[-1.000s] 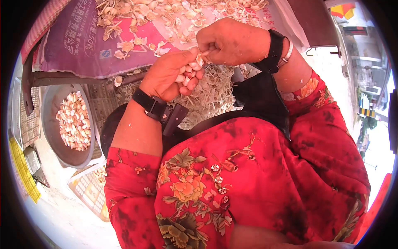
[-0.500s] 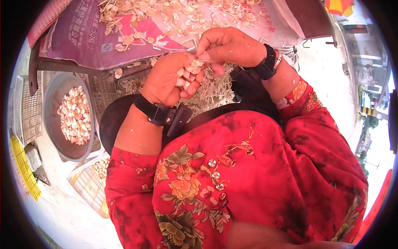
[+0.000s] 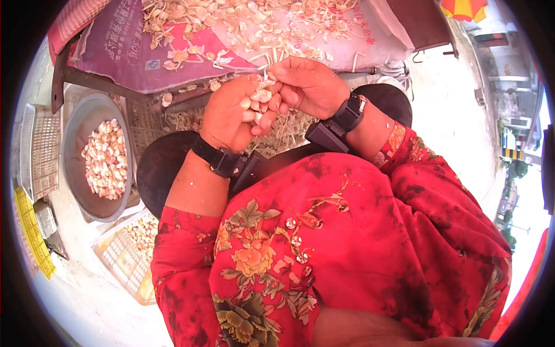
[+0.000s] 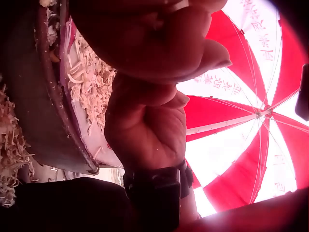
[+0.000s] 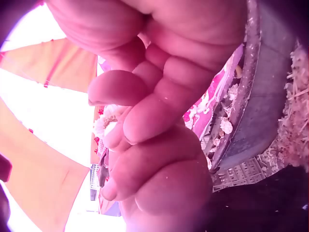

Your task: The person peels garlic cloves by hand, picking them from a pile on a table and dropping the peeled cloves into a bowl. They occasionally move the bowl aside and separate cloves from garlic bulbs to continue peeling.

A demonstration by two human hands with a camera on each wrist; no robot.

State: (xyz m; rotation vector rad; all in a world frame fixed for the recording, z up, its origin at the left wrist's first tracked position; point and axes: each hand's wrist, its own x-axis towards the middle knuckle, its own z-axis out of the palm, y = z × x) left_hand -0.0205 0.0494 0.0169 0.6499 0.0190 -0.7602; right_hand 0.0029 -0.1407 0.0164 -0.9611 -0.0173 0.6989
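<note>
Plenty of loose cloves (image 3: 105, 159) already lie in the basin (image 3: 75, 179) on your left, and skins and stalks (image 3: 240, 24) litter the far desk (image 3: 416, 26), so the work looks well along; how much is left can't be told. The garlic (image 3: 258, 107) between your hands seems unfinished: your left hand (image 3: 228, 115) curls round it, while your right hand (image 3: 312, 84) has its grip pinching its far tip. Only the head view shows the basin; only the left wrist view shows the red-and-white canopy (image 4: 236, 179) from underneath, ribs included.
</note>
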